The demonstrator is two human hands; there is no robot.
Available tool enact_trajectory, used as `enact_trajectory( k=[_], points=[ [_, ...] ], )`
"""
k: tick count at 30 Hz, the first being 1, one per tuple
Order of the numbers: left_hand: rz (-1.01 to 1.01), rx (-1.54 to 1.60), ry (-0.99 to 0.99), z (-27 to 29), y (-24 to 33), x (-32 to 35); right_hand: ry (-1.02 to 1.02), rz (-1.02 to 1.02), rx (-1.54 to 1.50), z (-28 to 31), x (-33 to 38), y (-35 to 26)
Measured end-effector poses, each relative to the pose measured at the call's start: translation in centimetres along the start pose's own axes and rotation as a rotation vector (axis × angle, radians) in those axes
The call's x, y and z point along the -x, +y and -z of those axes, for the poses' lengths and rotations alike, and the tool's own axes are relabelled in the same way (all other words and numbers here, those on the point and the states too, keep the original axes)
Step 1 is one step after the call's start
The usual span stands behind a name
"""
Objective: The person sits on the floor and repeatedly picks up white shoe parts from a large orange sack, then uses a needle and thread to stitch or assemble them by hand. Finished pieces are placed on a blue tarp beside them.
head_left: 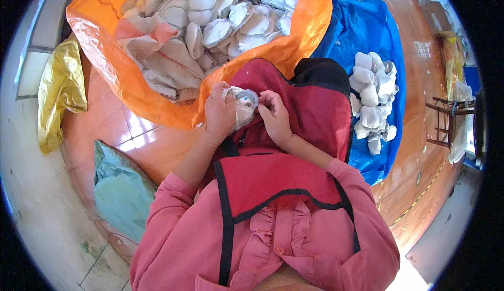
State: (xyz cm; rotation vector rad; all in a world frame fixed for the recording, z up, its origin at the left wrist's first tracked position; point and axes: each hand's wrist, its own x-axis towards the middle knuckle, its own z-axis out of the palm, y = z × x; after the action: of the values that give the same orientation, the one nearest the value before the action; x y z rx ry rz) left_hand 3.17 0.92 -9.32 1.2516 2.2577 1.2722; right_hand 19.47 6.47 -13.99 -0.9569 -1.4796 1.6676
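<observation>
At the far left a crumpled yellow plastic sack (62,91) lies on the pale floor, and below it a flattened pale green woven bag (122,190) spreads over the glossy reddish wooden floor (152,152), leaving only a narrow strip of bare boards beside the person's left sleeve. Above, a big orange plastic sack (107,75) gapes open, heaped with white padded fabric cups (215,12); its top is cut off by the picture's edge, and its near rim comes right up to the hands. The left hand (219,113) has its grip closed around a small white padded cup (243,106) held over the dark red apron (310,107) on the lap, hiding most of it. The right hand (274,116) pinches the cup's upper edge with its fingertips. Further right, a second pile of white cups (374,99) rests on a blue plastic sheet (362,28), close against the knee. Beyond, open floor runs toward a dark wooden stool (443,123), blurred near the rim.
</observation>
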Motion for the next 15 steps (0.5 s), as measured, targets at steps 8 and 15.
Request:
enact_trajectory(
  k=[8, 15],
  points=[
    [-0.072, -0.102, -0.088, 0.2, 0.5, 0.1, -0.168, 0.249, 0.411, 0.6, -1.3, -5.7],
    [-0.231, -0.144, -0.099, -0.1, 1.0, 0.2, -0.331, 0.324, 0.742, 1.5, -2.0, -7.3]
  ],
)
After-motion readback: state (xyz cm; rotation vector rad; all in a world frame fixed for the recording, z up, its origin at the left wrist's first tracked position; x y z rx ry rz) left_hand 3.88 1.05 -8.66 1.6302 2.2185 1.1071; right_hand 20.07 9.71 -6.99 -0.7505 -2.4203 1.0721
